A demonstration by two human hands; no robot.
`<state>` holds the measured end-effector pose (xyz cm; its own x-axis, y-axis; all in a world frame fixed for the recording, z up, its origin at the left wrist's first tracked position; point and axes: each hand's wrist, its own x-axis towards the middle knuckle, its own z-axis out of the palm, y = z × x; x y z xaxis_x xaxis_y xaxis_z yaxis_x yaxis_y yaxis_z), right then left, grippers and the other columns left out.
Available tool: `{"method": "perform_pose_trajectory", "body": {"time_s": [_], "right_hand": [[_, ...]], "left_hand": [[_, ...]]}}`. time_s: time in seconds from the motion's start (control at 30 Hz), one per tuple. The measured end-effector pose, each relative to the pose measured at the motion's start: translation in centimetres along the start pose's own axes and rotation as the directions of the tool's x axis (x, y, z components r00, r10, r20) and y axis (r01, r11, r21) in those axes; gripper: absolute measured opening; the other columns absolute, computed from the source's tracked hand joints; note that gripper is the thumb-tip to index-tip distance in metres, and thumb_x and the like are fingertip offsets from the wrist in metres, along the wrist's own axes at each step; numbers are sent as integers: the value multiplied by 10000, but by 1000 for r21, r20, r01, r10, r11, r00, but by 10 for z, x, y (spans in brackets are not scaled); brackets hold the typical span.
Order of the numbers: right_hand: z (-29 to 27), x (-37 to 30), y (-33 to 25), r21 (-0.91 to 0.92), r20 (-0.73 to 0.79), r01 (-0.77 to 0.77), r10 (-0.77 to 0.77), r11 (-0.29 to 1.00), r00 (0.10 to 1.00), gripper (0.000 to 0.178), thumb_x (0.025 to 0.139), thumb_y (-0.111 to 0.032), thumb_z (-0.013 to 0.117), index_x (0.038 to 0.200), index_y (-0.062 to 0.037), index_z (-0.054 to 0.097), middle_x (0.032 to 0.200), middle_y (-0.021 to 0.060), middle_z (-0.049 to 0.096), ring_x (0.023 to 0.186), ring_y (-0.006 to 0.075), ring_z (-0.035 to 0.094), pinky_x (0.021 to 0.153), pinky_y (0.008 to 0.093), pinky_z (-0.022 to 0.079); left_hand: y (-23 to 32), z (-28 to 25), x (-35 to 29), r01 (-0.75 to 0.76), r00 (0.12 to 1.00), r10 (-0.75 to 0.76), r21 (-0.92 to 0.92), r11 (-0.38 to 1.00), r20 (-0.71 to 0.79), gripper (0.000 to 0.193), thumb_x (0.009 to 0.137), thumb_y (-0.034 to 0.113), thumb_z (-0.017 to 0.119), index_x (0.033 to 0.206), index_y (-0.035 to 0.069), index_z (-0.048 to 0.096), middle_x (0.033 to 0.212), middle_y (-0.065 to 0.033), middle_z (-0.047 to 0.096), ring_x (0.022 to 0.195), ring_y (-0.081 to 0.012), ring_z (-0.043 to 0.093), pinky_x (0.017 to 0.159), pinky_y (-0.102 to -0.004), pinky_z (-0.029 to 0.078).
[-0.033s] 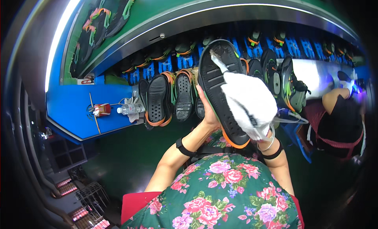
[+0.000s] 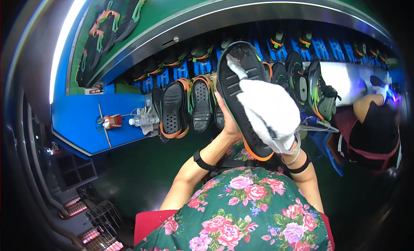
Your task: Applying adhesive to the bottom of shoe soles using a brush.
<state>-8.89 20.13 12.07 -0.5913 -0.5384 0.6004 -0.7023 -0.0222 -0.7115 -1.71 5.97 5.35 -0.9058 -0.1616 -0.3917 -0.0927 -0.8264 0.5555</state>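
Observation:
My left hand grips the left edge of a black shoe sole with an orange rim at its near end. The sole is held up in front of me, its slotted, holed face toward me. My right hand wears a white glove and is closed on a slim pale brush. The brush's tip touches the far part of the sole, where the surface looks wet. The glove hides my right fingers and part of the sole.
Several black soles with orange rims stand left of the held one. Finished-looking sandals stand to the right. A conveyor of blue racks runs behind. A plastic bottle lies on the blue table. Another person's arm is at right.
My gloved right hand has shifted slightly left and away from me, and the brush tip has moved a little along the sole. My left hand keeps its hold.

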Motion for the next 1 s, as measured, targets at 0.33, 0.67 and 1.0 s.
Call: {"method": "perform_pose_trajectory", "body": {"time_s": [0.33, 0.67, 1.0], "right_hand": [[-1, -10, 2, 73, -8, -35, 36, 997, 999, 390, 813, -44, 739, 1203, -55, 736, 1175, 137, 737, 1092, 329, 693, 930, 407, 542], [-8, -7, 5, 26, -21, -24, 24, 999, 999, 385, 828, -72, 733, 1213, -53, 734, 1167, 134, 739, 1100, 331, 691, 949, 422, 541], [-13, -5, 2, 52, -54, 3, 0, 999, 999, 283, 801, -4, 723, 1079, -31, 765, 1134, 163, 752, 1023, 322, 728, 898, 405, 575]], "left_hand": [[-7, -2, 15, -50, 999, 50, -46, 998, -6, 993, 889, 914, 214, 1365, 115, 564, 1264, -84, 664, 1149, -241, 633, 1081, -467, 463], [-3, -21, 22, 50, 998, -52, -79, 996, -27, 1096, 848, 951, 220, 1371, 61, 585, 1293, -105, 661, 1187, -278, 635, 1082, -463, 477], [2, -30, 25, 77, 997, -78, -73, 994, -14, 1128, 832, 958, 269, 1505, 72, 450, 1384, -116, 608, 1196, -290, 638, 1033, -456, 526]]}}
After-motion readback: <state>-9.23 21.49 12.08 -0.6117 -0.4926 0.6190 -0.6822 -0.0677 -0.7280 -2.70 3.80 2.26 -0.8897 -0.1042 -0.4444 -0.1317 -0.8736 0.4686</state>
